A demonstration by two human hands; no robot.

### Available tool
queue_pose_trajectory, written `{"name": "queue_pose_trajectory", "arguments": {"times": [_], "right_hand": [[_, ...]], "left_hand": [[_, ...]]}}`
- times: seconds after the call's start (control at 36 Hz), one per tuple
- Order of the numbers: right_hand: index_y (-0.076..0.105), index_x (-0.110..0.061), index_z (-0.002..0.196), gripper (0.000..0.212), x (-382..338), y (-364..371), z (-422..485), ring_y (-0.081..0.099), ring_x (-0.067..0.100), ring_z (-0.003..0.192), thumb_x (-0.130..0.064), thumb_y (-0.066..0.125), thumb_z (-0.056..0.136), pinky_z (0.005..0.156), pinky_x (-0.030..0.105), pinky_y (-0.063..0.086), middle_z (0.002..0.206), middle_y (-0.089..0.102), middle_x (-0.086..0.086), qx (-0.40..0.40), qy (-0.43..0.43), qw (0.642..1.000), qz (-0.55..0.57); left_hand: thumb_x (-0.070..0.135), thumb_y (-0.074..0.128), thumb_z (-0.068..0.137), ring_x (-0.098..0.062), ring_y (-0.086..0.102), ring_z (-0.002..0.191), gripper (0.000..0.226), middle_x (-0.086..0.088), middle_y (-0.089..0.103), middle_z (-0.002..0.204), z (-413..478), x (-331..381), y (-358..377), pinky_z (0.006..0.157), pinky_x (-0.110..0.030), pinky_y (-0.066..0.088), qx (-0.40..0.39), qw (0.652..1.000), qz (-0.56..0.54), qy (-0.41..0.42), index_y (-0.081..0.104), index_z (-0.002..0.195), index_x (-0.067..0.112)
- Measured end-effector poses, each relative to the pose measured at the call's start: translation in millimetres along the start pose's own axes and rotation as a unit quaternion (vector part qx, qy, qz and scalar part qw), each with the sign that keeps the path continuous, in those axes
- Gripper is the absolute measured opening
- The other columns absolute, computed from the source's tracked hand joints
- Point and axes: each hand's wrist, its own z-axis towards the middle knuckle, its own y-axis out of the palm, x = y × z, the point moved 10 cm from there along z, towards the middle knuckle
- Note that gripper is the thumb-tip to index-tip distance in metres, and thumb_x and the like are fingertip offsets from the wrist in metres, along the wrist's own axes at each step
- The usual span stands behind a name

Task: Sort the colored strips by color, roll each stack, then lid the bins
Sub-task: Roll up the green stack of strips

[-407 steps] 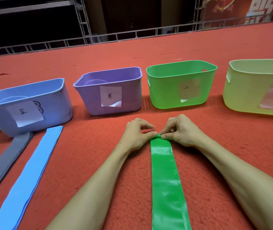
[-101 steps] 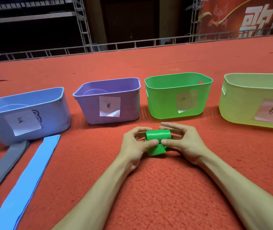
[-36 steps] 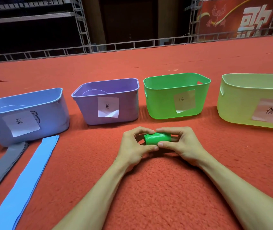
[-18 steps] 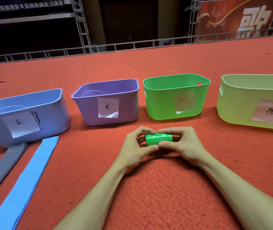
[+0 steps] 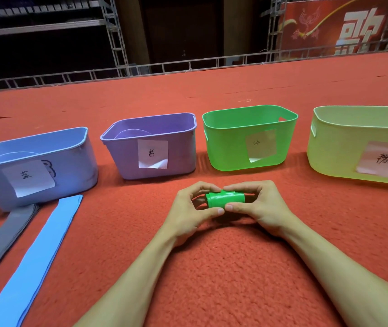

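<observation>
Together, left hand (image 5: 189, 211), right hand (image 5: 262, 206), gripping green roll (image 5: 226, 199)

The rolled strip (image 5: 226, 200) sits between the left hand (image 5: 188, 215) and the right hand (image 5: 266, 208). Behind it stands a row of bins (image 5: 230, 156). Well left of it, two strip stacks (image 5: 35, 256) lie side by side on the carpet (image 5: 212, 267).

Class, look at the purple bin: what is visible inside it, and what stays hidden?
Inside the purple bin, a curved purple piece shows near its left end. The front wall hides the bin's floor, so what that piece is, and anything lower down, cannot be seen.
</observation>
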Motion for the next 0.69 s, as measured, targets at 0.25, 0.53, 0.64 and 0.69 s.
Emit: {"name": "queue_pose_trajectory", "arguments": {"times": [0.25, 0.53, 0.64, 0.69], "right_hand": [[0.074, -0.014, 0.091, 0.038, -0.2, 3.4, 0.9, 0.072, 0.015, 0.082, 0.005, 0.083, 0.06, 0.075, 0.024, 0.055, 0.087, 0.075, 0.002, -0.014, 0.011, 1.0, 0.0], [0.074, -0.012, 0.089, 0.039, 2.2, 6.8, 1.0, 0.071, 0.01, 0.074, 0.01, 0.083, 0.058, 0.067, 0.018, 0.053, 0.083, 0.075, 0.002, -0.019, 0.027, 0.999, -0.007], [0.075, -0.013, 0.088, 0.038, 3.1, 5.7, 2.0, 0.071, 0.011, 0.075, 0.009, 0.083, 0.058, 0.068, 0.018, 0.053, 0.083, 0.075, 0.003, -0.015, 0.028, 0.999, -0.008], [0.075, -0.014, 0.088, 0.038, 4.5, 4.9, 2.9, 0.071, 0.012, 0.077, 0.007, 0.084, 0.058, 0.069, 0.02, 0.053, 0.084, 0.075, 0.003, -0.013, 0.029, 0.999, -0.009]], "left_hand": [[-0.011, 0.081, 0.061, -0.014, 0.069, 0.085, 0.039, -0.007, 0.071, 0.098, -0.4, -4.4, -5.1, 0.08, -0.026, 0.055, 0.024, 0.999, 0.027, -0.017, 0.067, 0.091, 0.011], [-0.006, 0.086, 0.055, -0.017, 0.068, 0.078, 0.04, -0.012, 0.073, 0.09, -1.3, -9.9, -7.1, 0.08, -0.044, 0.056, 0.049, 0.996, 0.061, -0.047, 0.069, 0.082, 0.017], [-0.004, 0.087, 0.055, -0.016, 0.068, 0.076, 0.038, -0.009, 0.074, 0.086, -0.7, -10.8, -6.9, 0.081, -0.044, 0.056, 0.054, 0.995, 0.065, -0.054, 0.071, 0.081, 0.018], [-0.005, 0.087, 0.055, -0.016, 0.069, 0.076, 0.038, -0.008, 0.074, 0.085, -0.9, -11.7, -7.2, 0.079, -0.043, 0.057, 0.055, 0.995, 0.062, -0.059, 0.071, 0.081, 0.019]]}}
